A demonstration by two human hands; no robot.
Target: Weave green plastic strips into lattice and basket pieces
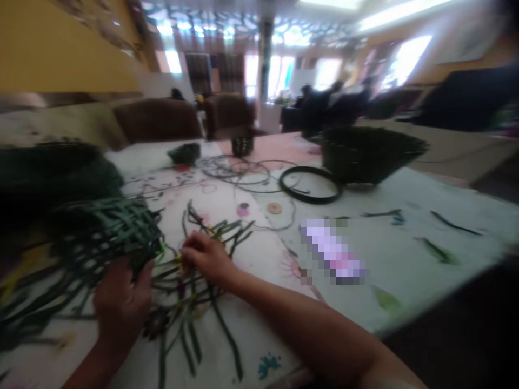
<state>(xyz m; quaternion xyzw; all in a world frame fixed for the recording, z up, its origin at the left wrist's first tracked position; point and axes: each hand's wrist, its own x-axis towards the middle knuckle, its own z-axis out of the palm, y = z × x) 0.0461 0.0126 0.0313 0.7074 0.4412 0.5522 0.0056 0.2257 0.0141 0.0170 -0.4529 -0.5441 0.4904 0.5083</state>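
A half-woven dark green basket point(109, 227) lies on its side at the left, with long loose strips fanning out from it. My left hand point(121, 302) grips its lower edge between thumb and fingers. To the right, my right hand point(208, 259) is closed in a pinch above a spread of green strips point(194, 346); what its fingertips hold is too blurred to make out. A bright green tie point(162, 251) shows at the basket's edge between the hands. Bits of yellow show among the strips.
Behind stand a large dark basket point(368, 154), a round hoop point(310, 185), coiled thin cane point(239, 170) and two small baskets. A pixelated purple object point(332, 251) lies right of my arm on the flower-patterned tablecloth point(344, 308). Strip scraps lie farther right. People sit in the background.
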